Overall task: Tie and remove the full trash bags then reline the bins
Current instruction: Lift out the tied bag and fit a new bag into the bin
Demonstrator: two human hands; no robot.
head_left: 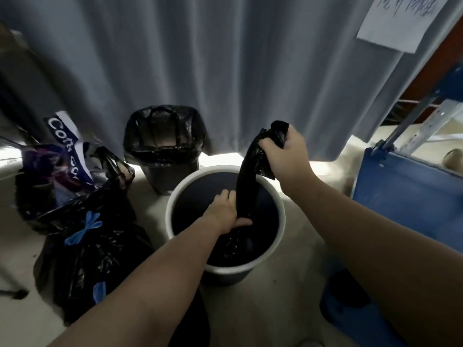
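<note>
A round dark bin with a white rim (170, 196) stands on the floor in front of me. A fresh black bag (246, 189) hangs as a bunched strip over its mouth. My right hand (285, 156) grips the bag's top above the bin's far right rim. My left hand (224, 211) is inside the bin's mouth, closed around the strip lower down. Behind, a smaller black bin (172, 171) wears a black liner (162, 131) folded over its rim. At the left a full black trash bag (97, 246) lies on the floor, its top open, with packaging and blue gloves showing.
A grey curtain (200, 71) hangs right behind both bins. A blue metal cabinet or cart (406, 196) stands close on the right, with a metal rack above it. A white paper sheet (395, 21) hangs at the upper right. Something dark lies on the floor at lower right.
</note>
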